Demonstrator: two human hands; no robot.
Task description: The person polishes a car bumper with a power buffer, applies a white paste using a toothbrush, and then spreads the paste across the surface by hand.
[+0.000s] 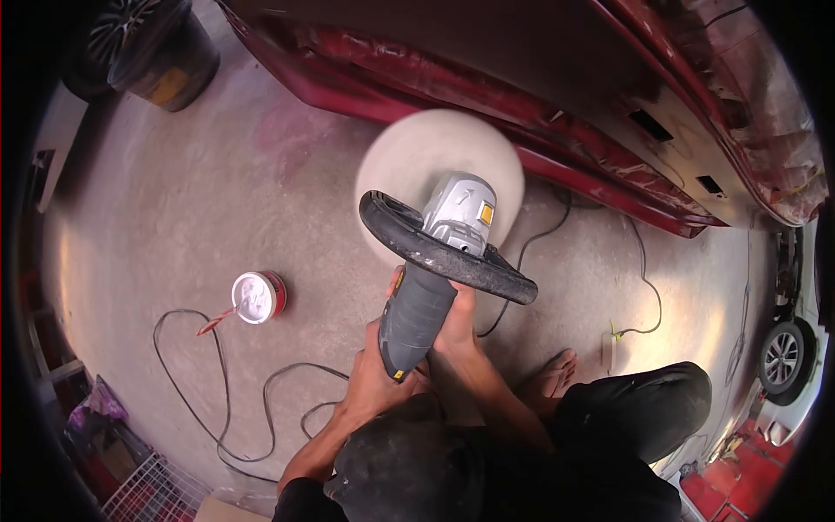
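Both hands hold a grey and black rotary polisher [417, 313] with a wide black D-shaped handle. My left hand [372, 387] is closed around the rear of its body. My right hand [457, 324] wraps the body farther forward, just behind the black handle, with fingertips showing on the far side. At the front, a large round white polishing pad [391, 161] looks smeared, as if spinning. Its far edge overlaps the lower side of a dark red car [348, 100] in view; whether it touches cannot be told.
A tub of white paste [256, 297] with a red-handled tool stands on the concrete floor at left. A dark cord [270, 409] loops across the floor. A black bucket [174, 65] sits upper left. Another car's wheel [783, 357] is at right.
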